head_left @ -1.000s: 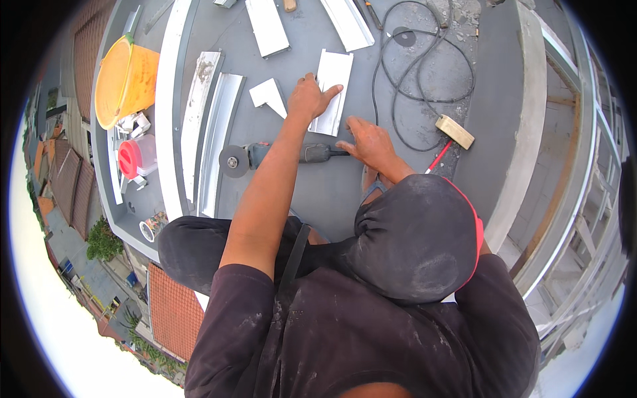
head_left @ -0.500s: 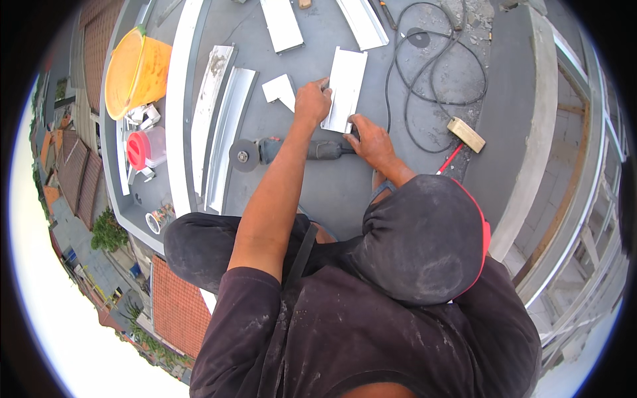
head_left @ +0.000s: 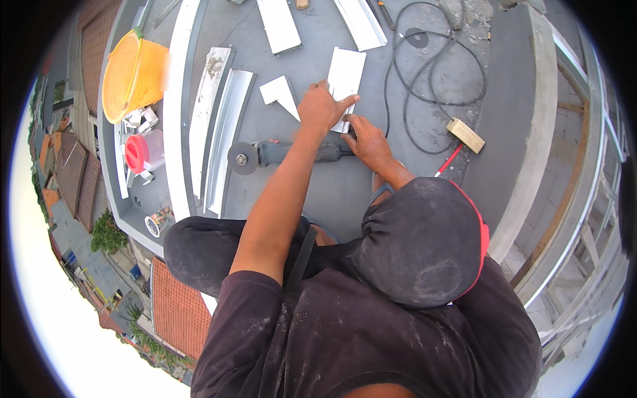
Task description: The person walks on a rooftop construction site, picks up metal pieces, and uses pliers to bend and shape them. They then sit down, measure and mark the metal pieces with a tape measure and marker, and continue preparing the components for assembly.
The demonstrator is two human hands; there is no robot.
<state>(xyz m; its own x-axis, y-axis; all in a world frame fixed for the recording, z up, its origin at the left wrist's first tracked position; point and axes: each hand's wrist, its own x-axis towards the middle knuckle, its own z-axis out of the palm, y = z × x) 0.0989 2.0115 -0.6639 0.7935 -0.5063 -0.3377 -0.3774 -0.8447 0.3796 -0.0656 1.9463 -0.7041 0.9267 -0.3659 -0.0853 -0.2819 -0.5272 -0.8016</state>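
A short white channel piece, flat-faced with raised long edges, lies on the grey floor in front of me. My left hand grips its left side, with the thumb stretched across the top face. At the near end, my right hand has its fingertips closed on the corner; the exact finger contact is partly hidden. Beneath my left forearm an angle grinder lies on its side, its cutting disc to the left and its cord end close to my right hand. A small white L-shaped offcut rests left of my left hand.
Long white channels lie to the left, with more pieces farther off. Beyond them stand a yellow bucket and a red-lidded tub. A black cable coils at right, near a mallet. A raised ledge borders the right.
My left hand has slid a little nearer along the channel piece, and its thumb now reaches over the top face. My right hand has barely moved at the near end.
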